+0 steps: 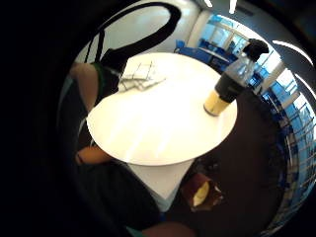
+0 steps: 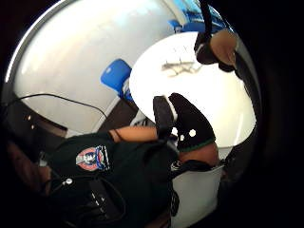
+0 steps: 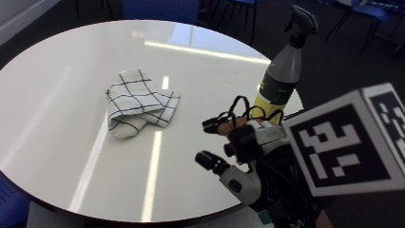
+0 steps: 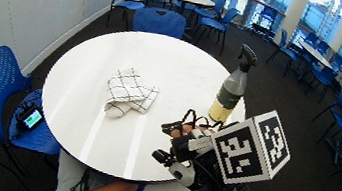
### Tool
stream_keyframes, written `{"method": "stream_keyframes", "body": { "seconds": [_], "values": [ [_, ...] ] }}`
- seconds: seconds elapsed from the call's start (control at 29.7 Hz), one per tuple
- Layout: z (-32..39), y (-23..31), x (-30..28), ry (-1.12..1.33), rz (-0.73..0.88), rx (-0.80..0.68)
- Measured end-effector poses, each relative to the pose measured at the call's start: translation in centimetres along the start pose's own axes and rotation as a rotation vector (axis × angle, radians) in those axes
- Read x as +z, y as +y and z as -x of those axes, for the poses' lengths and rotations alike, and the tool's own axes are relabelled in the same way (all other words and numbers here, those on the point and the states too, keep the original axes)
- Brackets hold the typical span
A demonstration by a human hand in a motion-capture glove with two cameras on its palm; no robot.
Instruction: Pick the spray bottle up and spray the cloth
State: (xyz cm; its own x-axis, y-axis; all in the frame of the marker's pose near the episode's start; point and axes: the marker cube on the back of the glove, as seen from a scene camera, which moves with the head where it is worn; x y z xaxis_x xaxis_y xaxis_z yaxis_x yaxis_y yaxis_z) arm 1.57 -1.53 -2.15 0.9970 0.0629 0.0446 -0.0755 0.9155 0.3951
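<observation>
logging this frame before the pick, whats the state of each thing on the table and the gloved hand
spray bottle: upright near the table's edge, nozzle cap on, untouched, yellowish liquid low in it
cloth: checked, loosely folded, lying flat on the table, apart from the bottle
right hand: above the table short of the bottle, holding nothing, fingers relaxed
table: round, white, bearing the bottle and the cloth

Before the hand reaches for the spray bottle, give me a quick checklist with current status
1. Spray bottle upright near the table edge: ok.
2. Bottle free, nothing touching it: ok.
3. Gloved right hand holds nothing: ok.
4. Path from hand to bottle unblocked: ok.
5. Cloth on the table, apart from the bottle: ok, though crumpled rather than spread flat.
6. Nozzle facing the cloth: cannot tell.
</observation>
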Motion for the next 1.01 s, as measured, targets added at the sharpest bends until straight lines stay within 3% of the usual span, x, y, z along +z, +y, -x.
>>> {"method": "stream_keyframes", "body": {
  "seconds": [0.17,0.4,0.71,1.01],
  "values": [
    [-1.0,-0.6,-0.5,-0.112,-0.179,0.102],
    [-5.2,-2.5,0.4,-0.162,-0.174,0.313],
    [-11.4,-6.3,2.1,-0.156,-0.335,0.621],
    [-15.9,-10.3,3.7,-0.274,-0.423,0.766]
  ]
}}
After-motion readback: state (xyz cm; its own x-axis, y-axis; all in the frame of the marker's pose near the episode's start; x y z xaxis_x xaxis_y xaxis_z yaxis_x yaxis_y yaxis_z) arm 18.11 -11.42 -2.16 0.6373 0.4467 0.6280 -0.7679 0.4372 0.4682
